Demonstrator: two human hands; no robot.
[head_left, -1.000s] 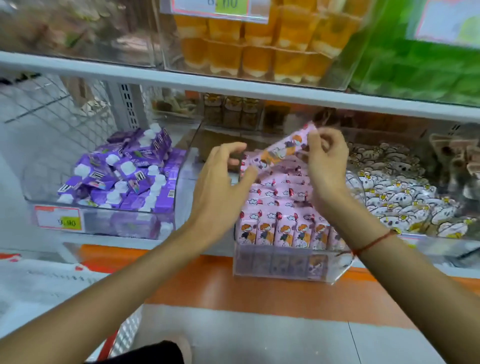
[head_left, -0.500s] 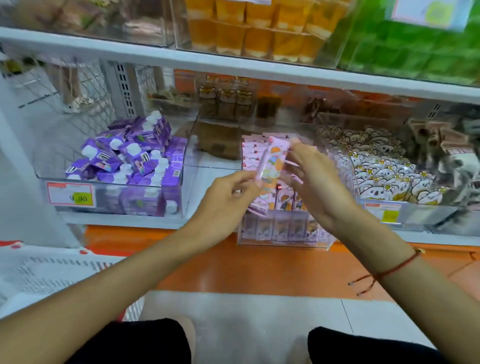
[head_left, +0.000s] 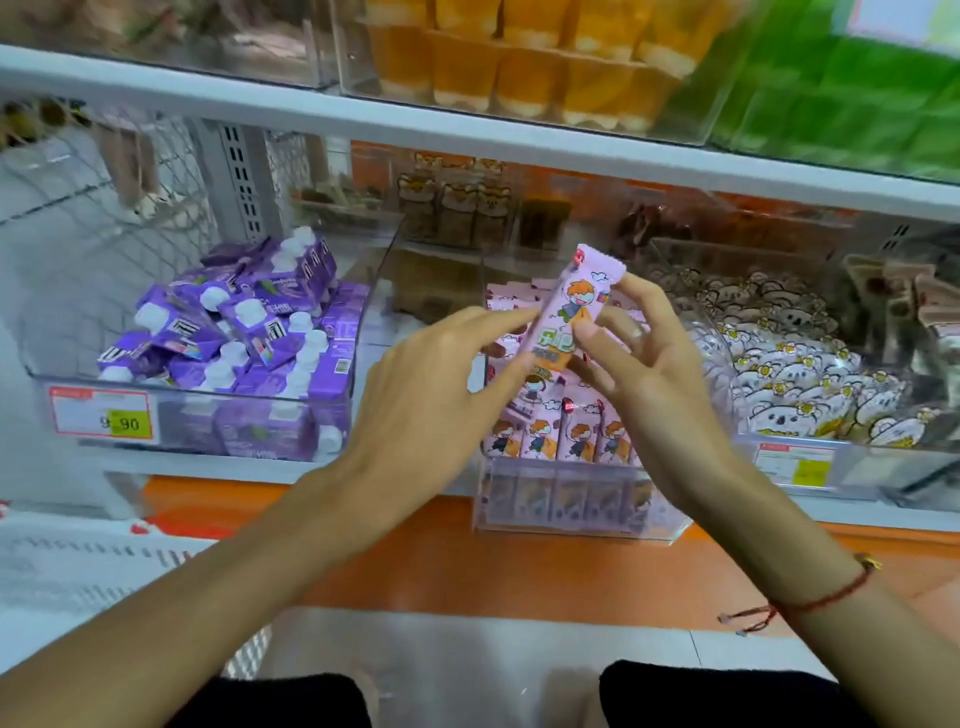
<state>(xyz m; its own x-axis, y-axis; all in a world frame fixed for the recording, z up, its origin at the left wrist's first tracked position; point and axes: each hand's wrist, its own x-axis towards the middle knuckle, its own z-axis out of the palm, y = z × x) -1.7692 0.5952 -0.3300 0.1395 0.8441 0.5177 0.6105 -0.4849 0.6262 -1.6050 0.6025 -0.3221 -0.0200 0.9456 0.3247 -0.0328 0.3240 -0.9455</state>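
A pink snack packet (head_left: 569, 306) with a cartoon child on it stands upright in the air in front of the shelf. My right hand (head_left: 649, 374) pinches it between thumb and fingers. My left hand (head_left: 436, 374) touches the packet's left edge and lower end with its fingers. Below and behind the packet, a clear plastic bin (head_left: 571, 501) holds rows of the same pink packets.
A clear bin of purple cartons (head_left: 244, 338) with a price tag stands at the left. A bin of koala-print packets (head_left: 810, 374) is at the right. The upper shelf carries orange cups (head_left: 524, 67) and green packs. White mesh basket (head_left: 78, 566) lies at lower left.
Both hands have lifted the pink packet out of the bin and drawn it toward me; it turned from lying slanted to standing upright. The camera moved back from the shelf.
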